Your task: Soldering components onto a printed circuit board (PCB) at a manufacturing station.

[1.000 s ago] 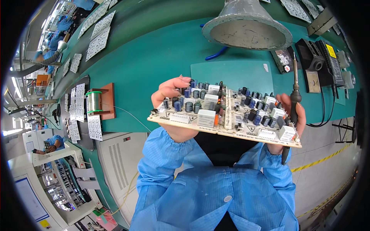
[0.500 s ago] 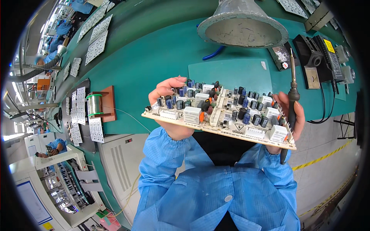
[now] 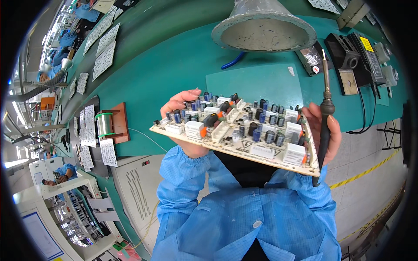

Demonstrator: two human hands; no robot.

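Note:
A pale circuit board (image 3: 244, 145) crowded with capacitors, white blocks and connectors is held up in front of my chest, component side up, its right end tilted toward me. My left hand (image 3: 179, 104) grips its left end, with fingertips over the far edge and the palm partly hidden underneath. At the right end, my right hand (image 3: 333, 135) is closed around the board's edge and also holds a soldering iron (image 3: 326, 108). The iron's tip points away from me, and its dark handle crosses the board's right corner.
Beyond the board, a metal fume hood (image 3: 265, 32) hangs over the green bench (image 3: 161, 87). Farther right stand a soldering station (image 3: 368, 58) and a tip-cleaning tray (image 3: 311, 58). Leftward, a solder wire spool (image 3: 104, 125) sits on its holder, near several white boards (image 3: 90, 126).
The board has shifted slightly left and its right end has dipped closer to me. Both hands keep hold, and the bench has slid slightly left in view.

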